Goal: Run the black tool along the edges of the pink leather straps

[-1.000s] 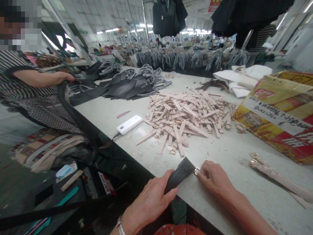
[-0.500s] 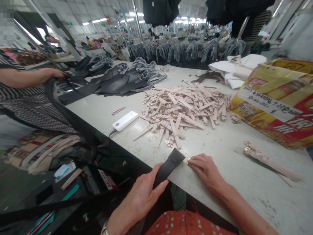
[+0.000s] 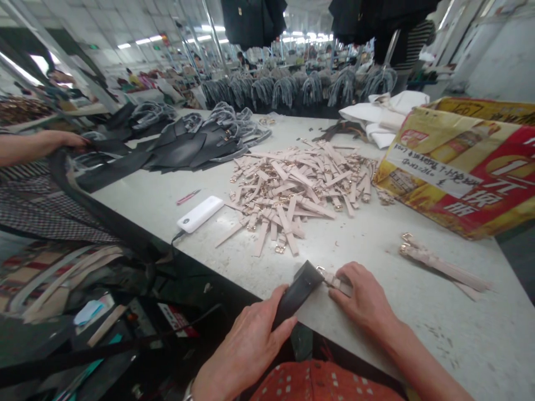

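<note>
Head view, the only feed reaching me; contents listed from near to far.

Left hand [image 3: 251, 334]: near side, grip closed round a black strap [image 3: 297, 288], whose far end sticks out over the edge of the bench [image 3: 371, 231].

Right hand [image 3: 363, 292]: grip pinching a pale strap [image 3: 340, 284] between thumb and fingers, low over the bench; its metal buckle [image 3: 321, 270] points left, right by the end of the black strap. I cannot make out whether the two are joined or merely close together.

State of work, as I judge it: one pairing in hand, not visibly finished. Pale strap heap [image 3: 292, 186]: middle of the bench, many pieces with buckles, loose, neither hand on it. Pale strap bundle [image 3: 443, 267]: right side, laid together, apart from the heap. Which of these lots is done and which is waiting, I cannot say from here.

Also present: white device [image 3: 200, 214] with a cable, left of the heap; small red tool [image 3: 188, 197] just beyond it; black panels [image 3: 188, 147], stacked far left; yellow box [image 3: 451, 167], far right; co-worker's hand [image 3: 75, 140], far left, near the panels.
</note>
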The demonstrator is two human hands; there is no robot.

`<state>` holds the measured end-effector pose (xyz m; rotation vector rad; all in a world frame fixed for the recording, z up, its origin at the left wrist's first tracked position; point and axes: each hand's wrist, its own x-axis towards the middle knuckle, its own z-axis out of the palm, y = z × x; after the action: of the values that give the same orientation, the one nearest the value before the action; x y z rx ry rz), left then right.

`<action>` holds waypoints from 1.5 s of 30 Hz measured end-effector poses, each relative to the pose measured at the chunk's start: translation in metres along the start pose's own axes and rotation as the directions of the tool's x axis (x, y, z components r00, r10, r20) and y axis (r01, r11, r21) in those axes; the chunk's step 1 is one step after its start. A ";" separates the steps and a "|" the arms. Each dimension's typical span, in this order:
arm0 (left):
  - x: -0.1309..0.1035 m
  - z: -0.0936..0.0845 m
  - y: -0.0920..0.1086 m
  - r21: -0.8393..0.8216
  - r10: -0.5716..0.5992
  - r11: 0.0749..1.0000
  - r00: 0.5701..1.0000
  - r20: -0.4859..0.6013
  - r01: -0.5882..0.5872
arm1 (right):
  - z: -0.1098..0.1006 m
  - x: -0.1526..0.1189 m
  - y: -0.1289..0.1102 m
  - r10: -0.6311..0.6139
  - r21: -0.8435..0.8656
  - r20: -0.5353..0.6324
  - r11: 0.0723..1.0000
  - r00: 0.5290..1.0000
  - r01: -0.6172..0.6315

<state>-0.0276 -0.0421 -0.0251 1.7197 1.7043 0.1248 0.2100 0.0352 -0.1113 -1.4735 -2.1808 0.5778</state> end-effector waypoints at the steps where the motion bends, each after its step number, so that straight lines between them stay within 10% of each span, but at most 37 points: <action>1: 0.000 0.000 0.000 0.009 0.000 1.000 1.000 0.010 0.000 | -0.001 -0.003 0.000 -0.001 -0.004 0.008 1.000 1.000 0.001; 15: 0.025 -0.007 0.034 0.047 0.029 0.998 0.999 0.035 -0.031 | 0.001 -0.010 0.002 -0.054 0.077 -0.001 0.996 0.999 0.054; 32: 0.035 0.006 0.026 0.135 0.086 0.988 0.995 -0.053 -0.079 | 0.003 -0.025 0.009 -0.051 0.015 -0.080 0.999 0.996 0.052; 45: 0.004 0.005 0.036 0.158 0.031 0.986 0.994 0.107 -0.048 | 0.012 -0.027 0.012 0.009 0.130 -0.128 0.992 0.992 0.008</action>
<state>0.0059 -0.0360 -0.0114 1.8442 1.6418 -0.0847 0.2208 0.0133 -0.1310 -1.4032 -2.0055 0.5959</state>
